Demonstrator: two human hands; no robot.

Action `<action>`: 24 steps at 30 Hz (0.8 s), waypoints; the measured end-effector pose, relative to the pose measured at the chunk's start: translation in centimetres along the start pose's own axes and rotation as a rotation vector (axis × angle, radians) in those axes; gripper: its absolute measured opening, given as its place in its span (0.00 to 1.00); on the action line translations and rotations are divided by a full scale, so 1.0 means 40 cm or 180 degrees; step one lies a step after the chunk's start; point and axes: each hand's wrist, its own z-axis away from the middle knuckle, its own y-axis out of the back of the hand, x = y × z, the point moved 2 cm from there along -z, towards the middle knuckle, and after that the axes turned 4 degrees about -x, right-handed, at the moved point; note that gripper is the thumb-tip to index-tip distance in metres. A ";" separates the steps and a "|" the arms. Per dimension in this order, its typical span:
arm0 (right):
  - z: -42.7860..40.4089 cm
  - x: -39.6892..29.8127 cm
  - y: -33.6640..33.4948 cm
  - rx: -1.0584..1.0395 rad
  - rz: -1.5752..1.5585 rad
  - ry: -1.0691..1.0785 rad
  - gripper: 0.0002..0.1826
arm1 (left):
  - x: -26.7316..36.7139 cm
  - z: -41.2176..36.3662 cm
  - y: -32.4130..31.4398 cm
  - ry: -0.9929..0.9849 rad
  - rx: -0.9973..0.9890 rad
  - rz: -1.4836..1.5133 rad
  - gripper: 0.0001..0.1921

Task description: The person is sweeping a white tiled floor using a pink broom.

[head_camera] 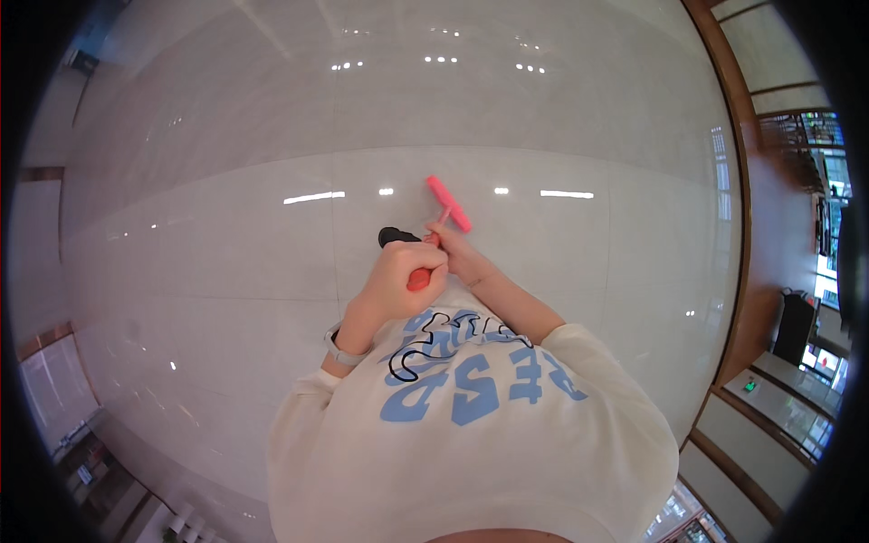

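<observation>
A floor mop or similar long-handled cleaning tool with a narrow pink head (449, 203) rests on the glossy tile floor in front of me. My left hand (407, 275) is wrapped around the top of its handle, and the red rounded end (419, 279) shows beside the thumb. Lower on the shaft, close above the head as seen from here, my right hand (455, 250) also grips it. A black shoe (397, 236) pokes out past my left hand. Most of the shaft is hidden by the hands.
Pale polished tiles (237, 251) spread around me and reflect ceiling lights. Along the right runs a brown wooden edge (740, 203), with a black chair-like object (794, 326) beyond it. Wood-trimmed panels (58, 380) stand at the left, with dark shelving (102, 475) at the lower left.
</observation>
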 end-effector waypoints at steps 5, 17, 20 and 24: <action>0.040 -0.066 0.190 0.0652 -0.0166 0.0738 0.15 | -0.088 -0.047 -0.133 -0.0684 -0.0626 0.0276 0.02; 0.042 -0.002 0.380 0.0949 -0.0366 -0.0159 0.11 | -0.183 0.073 -0.288 0.0285 -0.0051 0.1087 0.07; 0.068 0.063 0.234 0.0651 0.0321 -0.0571 0.09 | -0.092 0.155 -0.221 0.0616 0.0215 0.0973 0.10; 0.062 0.108 0.115 0.0198 0.0328 -0.1077 0.09 | -0.011 0.204 -0.176 0.0701 0.0507 0.0496 0.09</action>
